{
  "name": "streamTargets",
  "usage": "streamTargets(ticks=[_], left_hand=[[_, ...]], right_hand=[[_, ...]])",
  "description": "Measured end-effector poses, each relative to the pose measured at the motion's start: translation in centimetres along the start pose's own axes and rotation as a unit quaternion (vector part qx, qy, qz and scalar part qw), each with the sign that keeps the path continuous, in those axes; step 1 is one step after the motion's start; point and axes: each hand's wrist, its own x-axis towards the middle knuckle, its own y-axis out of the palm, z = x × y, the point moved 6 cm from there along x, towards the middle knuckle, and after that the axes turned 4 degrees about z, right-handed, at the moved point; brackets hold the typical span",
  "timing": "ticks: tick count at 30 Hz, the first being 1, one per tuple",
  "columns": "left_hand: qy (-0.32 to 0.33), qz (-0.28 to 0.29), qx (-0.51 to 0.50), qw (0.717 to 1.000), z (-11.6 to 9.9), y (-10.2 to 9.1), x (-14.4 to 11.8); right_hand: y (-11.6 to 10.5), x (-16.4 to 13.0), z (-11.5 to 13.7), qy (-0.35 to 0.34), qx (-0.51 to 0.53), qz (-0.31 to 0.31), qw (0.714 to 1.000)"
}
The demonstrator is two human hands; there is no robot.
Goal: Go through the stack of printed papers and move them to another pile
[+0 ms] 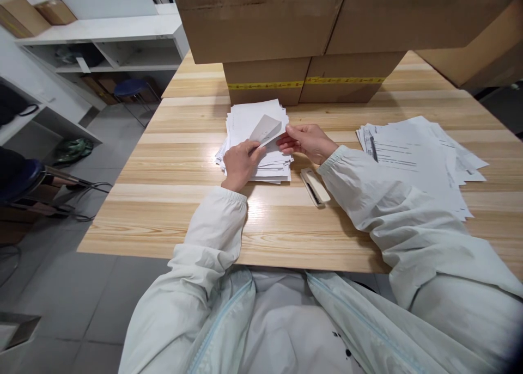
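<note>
The flat wooden table is light yellow-brown with wavy stripes, the messy paper stack is white, the far square cardboard boxes are brown with yellow tape, and the small plastic stapler is cream.

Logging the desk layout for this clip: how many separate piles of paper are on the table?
2. One stack of sheets lies in the middle, in front of the boxes, under both hands. One looser pile of printed pages lies at the right. The boxes may hide more.
</note>
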Motion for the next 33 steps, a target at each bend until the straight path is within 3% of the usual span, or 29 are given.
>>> streamTargets(ticks=[5, 12, 22, 33], left_hand=[[-0.011, 0.009, -0.008, 1.0, -0.4, -0.2, 0.2], [-0.011, 0.063, -0.122, 0.99, -2.0, -0.2, 0.8], [-0.049, 0.013, -0.093, 0.994, -2.2, 0.0, 1.1], [-0.019, 0.013, -0.066, 0.998, -2.9, 0.2, 0.9]], right_hand=[[0.1, 0.1, -0.1, 0.015, 0.0, 0.009, 1.0], [0.2, 0.3, -0.1, 0.035, -0.014, 0.019, 0.999], [0.1, 0.4, -0.3, 0.028, -0.019, 0.02, 0.999], [0.0, 0.6, -0.6, 0.026, -0.016, 0.024, 0.999]])
